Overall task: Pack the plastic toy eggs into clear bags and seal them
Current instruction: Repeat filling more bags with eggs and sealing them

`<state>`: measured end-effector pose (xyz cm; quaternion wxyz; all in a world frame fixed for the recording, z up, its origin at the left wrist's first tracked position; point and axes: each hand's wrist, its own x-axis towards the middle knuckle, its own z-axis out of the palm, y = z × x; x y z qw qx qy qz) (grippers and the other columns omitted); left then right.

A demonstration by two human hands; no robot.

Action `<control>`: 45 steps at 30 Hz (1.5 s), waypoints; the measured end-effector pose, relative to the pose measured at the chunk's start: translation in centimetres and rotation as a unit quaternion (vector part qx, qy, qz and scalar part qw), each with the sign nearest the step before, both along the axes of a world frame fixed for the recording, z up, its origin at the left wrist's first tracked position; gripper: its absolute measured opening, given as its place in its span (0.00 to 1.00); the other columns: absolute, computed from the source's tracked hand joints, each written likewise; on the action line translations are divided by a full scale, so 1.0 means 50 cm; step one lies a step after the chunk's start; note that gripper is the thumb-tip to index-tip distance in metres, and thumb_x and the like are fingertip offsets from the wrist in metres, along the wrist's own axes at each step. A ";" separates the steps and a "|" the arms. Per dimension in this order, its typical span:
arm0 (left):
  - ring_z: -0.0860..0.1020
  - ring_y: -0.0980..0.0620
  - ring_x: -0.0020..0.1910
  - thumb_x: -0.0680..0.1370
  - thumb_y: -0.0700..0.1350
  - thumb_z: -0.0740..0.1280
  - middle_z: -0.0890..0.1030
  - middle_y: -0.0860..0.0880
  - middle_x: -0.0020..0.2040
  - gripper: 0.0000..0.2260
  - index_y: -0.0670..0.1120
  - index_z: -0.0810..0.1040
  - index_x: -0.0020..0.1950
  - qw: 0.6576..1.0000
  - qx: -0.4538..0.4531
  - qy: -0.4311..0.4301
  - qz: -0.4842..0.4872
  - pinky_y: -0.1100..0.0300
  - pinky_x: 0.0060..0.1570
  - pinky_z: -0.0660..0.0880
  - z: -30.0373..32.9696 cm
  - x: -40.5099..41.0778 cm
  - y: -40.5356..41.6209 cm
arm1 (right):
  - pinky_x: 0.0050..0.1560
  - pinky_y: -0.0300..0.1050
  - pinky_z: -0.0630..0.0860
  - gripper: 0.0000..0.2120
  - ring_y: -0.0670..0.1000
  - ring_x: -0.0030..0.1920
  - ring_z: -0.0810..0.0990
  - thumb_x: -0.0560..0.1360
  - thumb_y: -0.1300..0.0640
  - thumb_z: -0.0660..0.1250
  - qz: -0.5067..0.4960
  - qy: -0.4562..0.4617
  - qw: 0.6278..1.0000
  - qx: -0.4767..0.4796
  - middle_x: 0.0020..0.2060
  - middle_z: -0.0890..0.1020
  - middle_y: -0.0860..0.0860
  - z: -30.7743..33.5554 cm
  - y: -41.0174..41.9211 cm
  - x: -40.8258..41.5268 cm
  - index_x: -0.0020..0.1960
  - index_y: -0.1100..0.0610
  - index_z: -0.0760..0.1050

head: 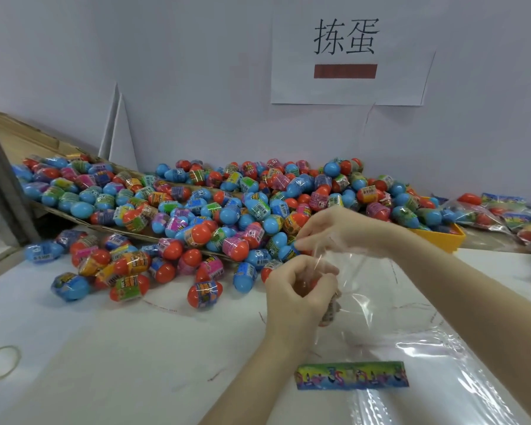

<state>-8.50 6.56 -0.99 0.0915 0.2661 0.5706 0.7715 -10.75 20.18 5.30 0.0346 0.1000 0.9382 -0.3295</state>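
A big heap of red and blue plastic toy eggs (215, 210) in printed wrap covers the back of the white table (111, 348). My left hand (298, 289) is curled round a red egg (327, 314) at the mouth of a clear bag (371, 289). My right hand (328, 231), just above, pinches the bag's upper edge with its fingertips and holds it up. The egg is mostly hidden behind my left hand's fingers and the plastic. The bag's lower part lies on the table to the right.
A colourful printed header card (351, 375) lies on a stack of clear bags (442, 378) at the front right. A yellow bin (442, 237) and several packed bags (500, 213) sit at the right. Cardboard (22, 139) slopes under the eggs at left. A rubber band (0, 363) lies front left.
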 end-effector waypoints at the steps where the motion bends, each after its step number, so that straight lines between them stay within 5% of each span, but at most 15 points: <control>1: 0.75 0.48 0.25 0.65 0.39 0.65 0.77 0.50 0.26 0.07 0.49 0.78 0.29 1.000 0.003 0.013 0.007 0.53 0.27 0.74 0.000 0.000 -0.001 | 0.49 0.42 0.77 0.10 0.51 0.47 0.78 0.73 0.57 0.68 0.015 -0.007 1.000 0.009 0.46 0.80 0.51 -0.007 -0.006 -0.003 0.54 0.56 0.79; 5: 0.76 0.52 0.24 0.65 0.41 0.66 0.78 0.50 0.25 0.05 0.49 0.78 0.31 1.000 0.002 0.000 -0.027 0.61 0.25 0.74 0.002 0.002 -0.003 | 0.43 0.36 0.75 0.16 0.47 0.42 0.75 0.74 0.69 0.62 0.062 0.009 0.989 0.133 0.49 0.77 0.51 -0.024 -0.023 -0.016 0.59 0.56 0.76; 9: 0.77 0.53 0.24 0.67 0.38 0.68 0.79 0.49 0.26 0.01 0.44 0.77 0.35 0.999 -0.002 -0.001 -0.050 0.61 0.26 0.74 0.004 0.005 -0.003 | 0.47 0.47 0.78 0.19 0.51 0.47 0.78 0.72 0.69 0.65 0.095 0.011 0.955 0.279 0.53 0.78 0.51 -0.027 -0.023 -0.016 0.60 0.53 0.74; 13: 0.78 0.53 0.25 0.73 0.31 0.67 0.79 0.48 0.27 0.08 0.43 0.78 0.38 0.997 0.019 -0.027 -0.066 0.64 0.26 0.74 0.008 0.004 -0.005 | 0.39 0.33 0.73 0.11 0.44 0.45 0.77 0.69 0.59 0.72 -0.041 0.192 0.980 0.034 0.42 0.77 0.43 0.011 0.017 0.023 0.49 0.50 0.75; 16: 0.79 0.53 0.27 0.72 0.37 0.68 0.81 0.47 0.29 0.02 0.43 0.78 0.41 0.995 0.028 -0.058 -0.080 0.65 0.27 0.75 0.014 0.006 0.000 | 0.41 0.35 0.75 0.09 0.46 0.43 0.80 0.70 0.61 0.70 -0.143 0.367 0.887 -0.240 0.42 0.81 0.48 0.060 0.055 0.089 0.45 0.49 0.75; 19: 0.80 0.54 0.30 0.66 0.49 0.68 0.84 0.50 0.34 0.12 0.44 0.78 0.45 0.994 -0.001 -0.049 -0.094 0.66 0.30 0.75 0.019 0.012 0.003 | 0.43 0.34 0.77 0.10 0.47 0.43 0.83 0.67 0.58 0.65 -0.063 0.388 0.859 -0.327 0.40 0.84 0.46 0.082 0.054 0.161 0.47 0.52 0.76; 22: 0.81 0.56 0.31 0.65 0.51 0.67 0.84 0.52 0.36 0.17 0.45 0.77 0.50 0.993 -0.022 -0.045 -0.110 0.67 0.30 0.75 0.024 0.021 0.004 | 0.41 0.32 0.76 0.12 0.44 0.40 0.82 0.64 0.57 0.66 -0.032 0.373 0.891 -0.257 0.37 0.83 0.44 0.076 0.030 0.214 0.47 0.49 0.76; 26: 0.81 0.57 0.34 0.67 0.48 0.68 0.83 0.47 0.40 0.12 0.47 0.78 0.49 0.993 -0.019 -0.024 -0.115 0.67 0.33 0.76 0.023 0.031 0.006 | 0.43 0.27 0.70 0.06 0.39 0.43 0.75 0.67 0.50 0.69 -0.015 0.341 0.939 0.042 0.37 0.80 0.40 0.061 -0.001 0.238 0.44 0.44 0.76; 28: 0.80 0.56 0.35 0.66 0.49 0.67 0.82 0.45 0.40 0.13 0.47 0.78 0.49 0.992 -0.011 -0.020 -0.122 0.67 0.32 0.75 0.025 0.034 0.006 | 0.45 0.29 0.62 0.05 0.40 0.48 0.69 0.68 0.48 0.65 -0.029 0.334 0.925 0.177 0.36 0.74 0.34 0.054 -0.006 0.239 0.44 0.43 0.75; 31: 0.81 0.55 0.36 0.64 0.51 0.68 0.84 0.47 0.41 0.15 0.48 0.78 0.48 0.992 -0.007 -0.003 -0.123 0.67 0.34 0.75 0.025 0.036 0.007 | 0.43 0.42 0.54 0.13 0.44 0.42 0.63 0.69 0.47 0.61 -0.048 0.327 0.903 0.275 0.37 0.69 0.32 0.052 -0.007 0.241 0.50 0.49 0.77; 38: 0.82 0.54 0.38 0.65 0.52 0.67 0.84 0.46 0.42 0.14 0.51 0.78 0.49 0.995 -0.026 0.045 -0.086 0.64 0.41 0.78 0.020 0.039 0.010 | 0.45 0.43 0.51 0.25 0.44 0.44 0.63 0.66 0.33 0.45 -0.024 0.251 0.907 0.336 0.37 0.76 0.43 0.060 -0.015 0.237 0.48 0.44 0.73; 42: 0.82 0.55 0.38 0.64 0.54 0.68 0.84 0.54 0.38 0.15 0.53 0.77 0.49 0.995 -0.038 0.052 -0.081 0.64 0.40 0.78 0.019 0.039 0.010 | 0.43 0.41 0.50 0.16 0.36 0.50 0.61 0.69 0.39 0.54 0.018 0.244 0.928 0.280 0.35 0.71 0.39 0.057 -0.010 0.241 0.48 0.41 0.76; 45: 0.82 0.54 0.40 0.63 0.55 0.68 0.84 0.56 0.39 0.15 0.54 0.77 0.48 0.994 -0.044 0.056 -0.078 0.61 0.44 0.78 0.018 0.039 0.010 | 0.44 0.44 0.52 0.14 0.42 0.46 0.63 0.70 0.40 0.56 0.025 0.219 0.935 0.277 0.36 0.74 0.39 0.054 -0.010 0.238 0.47 0.41 0.77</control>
